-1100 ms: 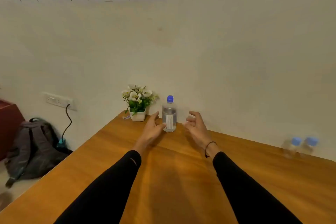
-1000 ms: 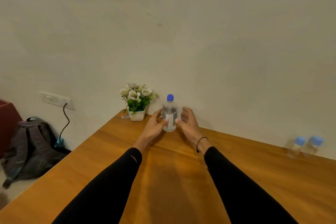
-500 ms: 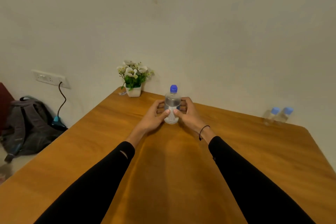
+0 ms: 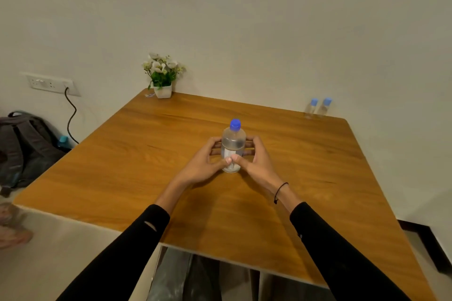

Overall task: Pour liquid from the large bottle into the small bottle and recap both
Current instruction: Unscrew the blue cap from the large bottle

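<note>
A large clear bottle point(image 4: 232, 144) with a blue cap and a white label stands upright on the wooden table point(image 4: 146, 166), near its middle. My left hand point(image 4: 204, 162) grips its left side and my right hand point(image 4: 256, 161) grips its right side; the two thumbs meet in front on the label. Two small clear bottles point(image 4: 318, 107) with light blue caps stand side by side at the table's far right corner, against the wall, well away from both hands.
A white pot of flowers point(image 4: 162, 76) sits at the far left corner of the table. Left of the table, a dark backpack point(image 4: 24, 146) lies on the floor beneath a wall socket point(image 4: 50, 83) with a cable plugged in.
Both hands closed on the large bottle near the flower pot and brought it toward me to the table's middle. The camera tilted down, showing the whole table.
</note>
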Demonstrator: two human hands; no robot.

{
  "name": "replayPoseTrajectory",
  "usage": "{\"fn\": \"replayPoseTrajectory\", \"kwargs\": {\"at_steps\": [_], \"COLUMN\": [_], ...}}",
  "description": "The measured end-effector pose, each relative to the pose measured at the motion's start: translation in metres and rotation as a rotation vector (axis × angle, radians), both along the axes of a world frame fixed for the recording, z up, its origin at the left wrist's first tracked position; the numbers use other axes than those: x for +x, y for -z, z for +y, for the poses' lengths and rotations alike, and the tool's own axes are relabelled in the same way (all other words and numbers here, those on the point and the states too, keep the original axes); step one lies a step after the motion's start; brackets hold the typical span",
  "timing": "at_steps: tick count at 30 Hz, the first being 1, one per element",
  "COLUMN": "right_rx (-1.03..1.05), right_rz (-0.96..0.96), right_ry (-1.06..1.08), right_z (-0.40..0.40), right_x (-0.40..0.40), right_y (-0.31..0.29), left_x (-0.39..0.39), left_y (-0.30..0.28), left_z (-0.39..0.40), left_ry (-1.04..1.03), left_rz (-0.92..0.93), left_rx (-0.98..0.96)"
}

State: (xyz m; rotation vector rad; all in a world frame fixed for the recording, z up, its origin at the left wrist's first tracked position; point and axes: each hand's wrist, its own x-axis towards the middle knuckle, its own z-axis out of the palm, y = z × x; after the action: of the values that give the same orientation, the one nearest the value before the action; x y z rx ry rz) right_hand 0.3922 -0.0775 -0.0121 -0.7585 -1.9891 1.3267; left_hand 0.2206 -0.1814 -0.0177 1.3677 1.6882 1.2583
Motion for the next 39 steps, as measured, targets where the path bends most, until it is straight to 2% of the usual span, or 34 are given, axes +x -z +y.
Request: {"fn": "replayPoseTrajectory", "kwargs": {"at_steps": [5, 7, 11, 15, 17, 21, 26, 29, 33, 36, 39], "right_rx": [0.022, 0.092, 0.475, 0.858, 0.939, 0.883, 0.733, 0.748, 0.979, 1.057, 1.02], "right_rz": [-0.079, -0.108, -0.187, -0.511, -0.612, -0.673, -0.733, -0.688, -0.716, -0.762, -0.747], "right_ry": [-0.028, 0.001, 0.185, 0.102, -0.028, -0.288, -0.462, -0.386, -0.179, -0.223, -0.275], "right_z": [-0.018, -0.021, -0.022, -0.017, -0.011, -0.001, 0.001, -0.007, -0.012, -0.012, -0.013], "right_x": [0.026, 0.032, 0.026, 0.001, -0.005, -0.001, 0.008, 0.008, -0.003, -0.005, -0.005], "right_y": [-0.007, -0.02, -0.067, -0.109, -0.12, -0.135, -0.143, -0.139, -0.135, -0.135, -0.135], "left_x": [0.021, 0.028, 0.04, 0.05, 0.049, 0.043, 0.043, 0.043, 0.043, 0.042, 0.042], "left_y": [0.003, 0.004, -0.001, -0.012, -0.013, -0.014, -0.017, -0.017, -0.018, -0.018, -0.018], "left_z": [-0.017, -0.018, -0.015, -0.009, -0.007, -0.008, -0.009, -0.009, -0.008, -0.007, -0.007], "left_ry": [0.031, 0.009, -0.138, -0.253, -0.27, -0.241, -0.196, -0.195, -0.186, -0.172, -0.167], "left_rz": [-0.006, 0.022, 0.095, 0.14, 0.125, 0.097, 0.068, 0.055, 0.047, 0.063, 0.059], "left_rx": [-0.024, -0.004, 0.085, 0.182, 0.203, 0.188, 0.179, 0.192, 0.186, 0.205, 0.218]}}
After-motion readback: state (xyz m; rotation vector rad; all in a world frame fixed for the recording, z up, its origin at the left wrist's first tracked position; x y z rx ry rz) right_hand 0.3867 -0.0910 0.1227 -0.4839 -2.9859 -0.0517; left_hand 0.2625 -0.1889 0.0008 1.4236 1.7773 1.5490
